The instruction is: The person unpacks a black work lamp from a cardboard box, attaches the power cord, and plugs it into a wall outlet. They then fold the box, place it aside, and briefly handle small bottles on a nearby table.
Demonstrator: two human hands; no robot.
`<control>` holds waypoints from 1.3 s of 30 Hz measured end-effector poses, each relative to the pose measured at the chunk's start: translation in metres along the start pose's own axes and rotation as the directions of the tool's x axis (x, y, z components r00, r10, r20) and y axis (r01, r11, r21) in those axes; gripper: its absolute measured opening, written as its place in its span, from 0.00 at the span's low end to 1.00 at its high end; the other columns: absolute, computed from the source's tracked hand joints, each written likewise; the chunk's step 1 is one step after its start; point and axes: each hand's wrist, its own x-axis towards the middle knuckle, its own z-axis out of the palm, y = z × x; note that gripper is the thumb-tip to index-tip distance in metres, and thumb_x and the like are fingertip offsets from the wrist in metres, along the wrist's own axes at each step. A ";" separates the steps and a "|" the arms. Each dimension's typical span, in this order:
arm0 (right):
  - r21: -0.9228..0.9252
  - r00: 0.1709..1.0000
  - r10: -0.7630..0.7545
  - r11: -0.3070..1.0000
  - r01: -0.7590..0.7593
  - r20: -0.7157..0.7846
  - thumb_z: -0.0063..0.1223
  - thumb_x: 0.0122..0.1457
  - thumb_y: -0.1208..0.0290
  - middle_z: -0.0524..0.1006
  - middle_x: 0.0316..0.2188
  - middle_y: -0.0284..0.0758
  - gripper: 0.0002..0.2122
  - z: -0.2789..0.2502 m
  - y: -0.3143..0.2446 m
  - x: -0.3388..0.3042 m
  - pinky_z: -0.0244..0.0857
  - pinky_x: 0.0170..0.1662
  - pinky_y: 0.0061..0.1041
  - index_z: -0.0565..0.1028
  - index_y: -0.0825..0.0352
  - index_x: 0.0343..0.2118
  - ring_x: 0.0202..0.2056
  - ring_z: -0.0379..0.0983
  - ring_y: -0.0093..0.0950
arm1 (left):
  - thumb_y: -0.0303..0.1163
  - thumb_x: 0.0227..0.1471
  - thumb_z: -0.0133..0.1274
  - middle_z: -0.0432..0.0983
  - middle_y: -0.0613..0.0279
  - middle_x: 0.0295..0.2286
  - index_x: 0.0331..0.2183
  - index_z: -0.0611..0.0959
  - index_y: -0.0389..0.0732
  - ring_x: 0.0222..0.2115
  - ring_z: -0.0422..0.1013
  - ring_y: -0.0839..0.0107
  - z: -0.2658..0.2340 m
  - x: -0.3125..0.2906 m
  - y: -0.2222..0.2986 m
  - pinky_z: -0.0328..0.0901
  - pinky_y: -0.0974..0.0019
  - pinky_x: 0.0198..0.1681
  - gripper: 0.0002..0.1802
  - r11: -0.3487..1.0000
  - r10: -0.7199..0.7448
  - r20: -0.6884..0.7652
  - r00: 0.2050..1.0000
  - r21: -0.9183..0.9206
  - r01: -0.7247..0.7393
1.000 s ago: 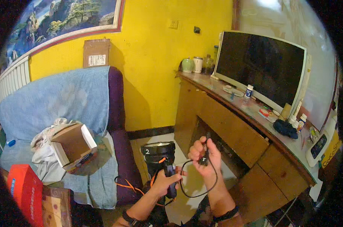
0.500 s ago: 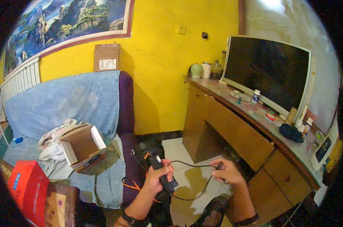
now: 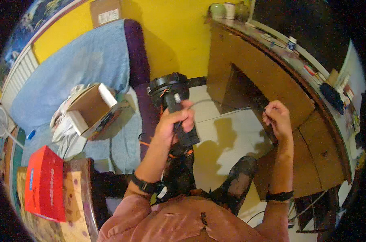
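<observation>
My left hand point(image 3: 175, 122) is closed around a long black handheld device point(image 3: 174, 104) with a pale patch near its top. A thin black cable point(image 3: 206, 100) runs in a loose curve from that hand across to the right. My right hand point(image 3: 278, 116) pinches the cable's far end, its fingers curled together; the tip itself is hidden in them. Just beyond the device sits a bulky round black object point(image 3: 166, 84) with orange bits, whose kind I cannot make out. An orange cord point(image 3: 144, 140) shows left of my left wrist.
On the left, an open cardboard box point(image 3: 95, 111) rests on a blue-covered sofa point(image 3: 70, 60). A red box point(image 3: 45, 185) stands on a small table point(image 3: 78, 189). To the right is a brown desk point(image 3: 304, 92) with a screen point(image 3: 308, 28) and small bottles. Pale tiles point(image 3: 207, 129) cover the floor.
The view has tipped downward, bringing my torso in. My right hand has moved farther right, away from the left, drawing the cable straighter. The left still grips the device.
</observation>
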 end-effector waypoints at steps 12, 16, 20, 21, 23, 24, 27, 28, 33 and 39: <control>-0.100 0.755 0.370 0.920 -0.380 0.541 0.50 0.54 0.69 0.75 0.28 0.34 0.11 0.115 0.090 -0.081 0.68 0.31 0.21 0.72 0.70 0.36 0.28 0.72 0.22 | 0.20 0.43 0.49 0.69 0.59 0.27 0.46 0.63 0.37 0.21 0.65 0.73 0.011 0.038 -0.028 0.63 0.69 0.25 0.25 0.916 0.387 -0.345 0.855 0.040 -0.398; 0.083 0.602 0.436 0.761 -0.643 0.669 0.51 0.54 0.71 0.74 0.28 0.34 0.12 0.165 0.105 -0.090 0.67 0.29 0.20 0.70 0.70 0.39 0.27 0.71 0.21 | 0.20 0.43 0.50 0.69 0.61 0.28 0.48 0.62 0.35 0.22 0.65 0.74 0.017 0.040 -0.035 0.63 0.70 0.26 0.29 0.867 0.498 -0.322 0.805 0.184 -0.463; 0.260 0.923 0.201 0.920 -0.293 0.328 0.53 0.52 0.73 0.72 0.23 0.29 0.08 0.203 0.115 -0.091 0.62 0.25 0.18 0.70 0.70 0.32 0.22 0.65 0.16 | 0.23 0.43 0.53 0.69 0.62 0.28 0.46 0.64 0.36 0.22 0.65 0.76 0.017 0.035 -0.039 0.63 0.72 0.27 0.26 0.812 0.570 -0.256 0.781 0.317 -0.490; 0.198 0.934 0.173 0.950 -0.242 0.312 0.52 0.52 0.73 0.71 0.23 0.28 0.07 0.204 0.116 -0.090 0.61 0.25 0.18 0.70 0.69 0.31 0.22 0.65 0.16 | 0.22 0.42 0.53 0.69 0.62 0.27 0.45 0.64 0.36 0.22 0.65 0.75 0.016 0.034 -0.038 0.63 0.71 0.27 0.26 0.820 0.553 -0.255 0.793 0.335 -0.465; 0.048 0.930 0.108 0.990 -0.134 0.351 0.52 0.53 0.72 0.71 0.22 0.27 0.05 0.198 0.116 -0.089 0.60 0.25 0.16 0.71 0.69 0.28 0.22 0.64 0.15 | 0.21 0.41 0.53 0.70 0.61 0.26 0.44 0.65 0.37 0.21 0.65 0.73 0.011 0.031 -0.032 0.64 0.70 0.26 0.25 0.829 0.526 -0.260 0.810 0.371 -0.419; 0.010 0.915 0.134 0.989 -0.149 0.379 0.51 0.53 0.71 0.70 0.21 0.26 0.06 0.190 0.115 -0.088 0.59 0.24 0.17 0.71 0.68 0.26 0.22 0.64 0.15 | 0.23 0.42 0.53 0.71 0.58 0.27 0.42 0.66 0.37 0.21 0.65 0.73 0.008 0.030 -0.027 0.63 0.69 0.25 0.23 0.829 0.517 -0.251 0.818 0.386 -0.405; -0.297 0.878 0.250 0.946 -0.132 0.407 0.49 0.53 0.65 0.70 0.18 0.30 0.10 0.152 0.106 -0.092 0.58 0.24 0.23 0.72 0.68 0.25 0.20 0.63 0.20 | 0.24 0.44 0.52 0.73 0.55 0.28 0.41 0.67 0.37 0.21 0.65 0.72 -0.006 0.026 -0.005 0.63 0.69 0.24 0.20 0.862 0.488 -0.261 0.833 0.293 -0.413; -0.510 0.874 0.310 0.856 -0.085 0.374 0.48 0.54 0.60 0.70 0.16 0.35 0.13 0.136 0.103 -0.092 0.59 0.24 0.28 0.72 0.67 0.26 0.19 0.63 0.25 | 0.24 0.45 0.51 0.73 0.54 0.28 0.40 0.68 0.36 0.21 0.65 0.72 -0.010 0.025 -0.001 0.63 0.68 0.23 0.17 0.878 0.473 -0.277 0.837 0.230 -0.420; -0.948 0.981 0.191 0.309 -0.078 -0.018 0.43 0.55 0.61 0.73 0.23 0.47 0.12 0.069 0.092 -0.083 0.64 0.31 0.43 0.69 0.65 0.30 0.29 0.70 0.47 | 0.21 0.44 0.50 0.72 0.51 0.30 0.38 0.68 0.39 0.26 0.69 0.67 -0.023 0.014 -0.001 0.66 0.62 0.30 0.16 0.897 0.441 -0.287 0.850 0.148 -0.416; -0.937 0.945 -0.044 0.149 -0.316 -0.325 0.45 0.52 0.70 0.74 0.27 0.44 0.07 -0.007 0.102 -0.081 0.64 0.32 0.38 0.70 0.66 0.33 0.28 0.70 0.44 | 0.18 0.42 0.49 0.72 0.50 0.34 0.37 0.69 0.40 0.34 0.71 0.61 -0.032 0.008 -0.001 0.67 0.57 0.38 0.16 0.905 0.421 -0.349 0.837 0.099 -0.414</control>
